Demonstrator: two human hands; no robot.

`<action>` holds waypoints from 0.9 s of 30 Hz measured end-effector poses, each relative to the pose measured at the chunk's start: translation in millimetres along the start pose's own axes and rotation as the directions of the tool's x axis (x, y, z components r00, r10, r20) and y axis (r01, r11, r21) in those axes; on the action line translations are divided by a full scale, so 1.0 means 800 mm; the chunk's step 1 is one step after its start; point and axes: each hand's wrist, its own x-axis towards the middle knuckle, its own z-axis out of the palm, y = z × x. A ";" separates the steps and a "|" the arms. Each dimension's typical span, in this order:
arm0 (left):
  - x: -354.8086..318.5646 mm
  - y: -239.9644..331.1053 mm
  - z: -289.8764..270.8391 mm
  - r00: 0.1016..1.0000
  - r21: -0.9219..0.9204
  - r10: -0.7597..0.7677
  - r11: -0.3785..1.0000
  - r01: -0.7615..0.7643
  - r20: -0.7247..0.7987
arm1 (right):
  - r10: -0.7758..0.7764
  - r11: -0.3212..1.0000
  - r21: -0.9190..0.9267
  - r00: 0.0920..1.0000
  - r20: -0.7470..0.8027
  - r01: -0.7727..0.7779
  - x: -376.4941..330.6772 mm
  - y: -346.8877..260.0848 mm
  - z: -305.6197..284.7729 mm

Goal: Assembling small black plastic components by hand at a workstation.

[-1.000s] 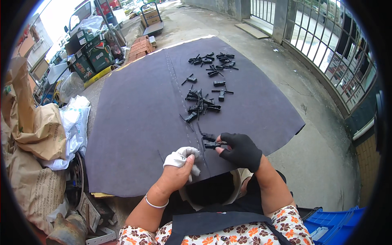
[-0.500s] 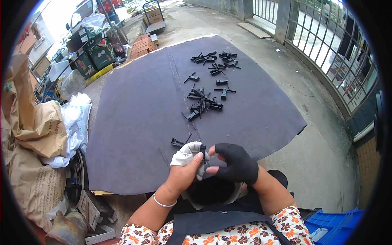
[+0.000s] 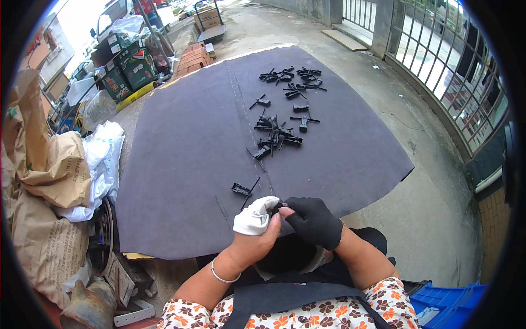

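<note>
My left hand (image 3: 256, 219), in a white glove with the thumb bare, is closed on a small black plastic part (image 3: 280, 206) at the near edge of the table. My right hand (image 3: 315, 220), in a black fingerless glove, meets it there, thumb and forefinger pinching the same part. The fingers cover most of that piece. Just beyond my left hand lies another black plastic part (image 3: 241, 189) with a thin rod sticking out. Farther off, a loose pile of similar black parts (image 3: 274, 131) rests right of the table's seam, and a second cluster (image 3: 298, 79) lies near the far end.
The table (image 3: 181, 148) has a dark grey cover. Brown paper sacks (image 3: 55, 170) and a white plastic bag (image 3: 104, 159) crowd its left side. A blue crate (image 3: 452, 304) stands at lower right, a barred fence (image 3: 438, 66) beyond, and a hand cart (image 3: 211, 33) far back.
My right hand has moved left and closed onto the black part beside my left fingers. The part, upright and visible before, is now mostly covered by both hands.
</note>
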 end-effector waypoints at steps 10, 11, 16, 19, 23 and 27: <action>-0.001 0.011 -0.001 0.959 0.442 0.285 0.861 -0.253 -0.007 | 0.075 0.997 0.031 0.997 0.019 -0.075 -0.002 0.003 0.009; -0.003 0.009 -0.002 0.959 0.443 0.285 0.860 -0.252 -0.009 | 0.081 0.992 0.092 0.995 0.053 -0.085 -0.001 0.000 0.006; 0.000 0.008 -0.006 0.996 -0.120 -0.083 0.989 0.085 0.021 | 0.177 0.968 0.153 0.973 0.150 -0.200 0.000 -0.008 -0.014; 0.002 -0.005 -0.016 0.990 -0.359 -0.118 0.923 0.136 0.074 | 0.114 0.985 -0.141 0.990 0.086 -0.101 0.001 -0.011 -0.015; 0.006 0.004 -0.015 0.945 -0.495 -0.285 0.805 0.328 0.162 | -0.116 0.978 -0.165 0.991 0.070 0.126 -0.002 0.011 -0.017; 0.005 0.011 -0.012 0.938 -0.350 -0.218 0.885 0.306 0.270 | -0.088 0.992 0.089 0.995 -0.047 0.092 -0.001 0.017 -0.012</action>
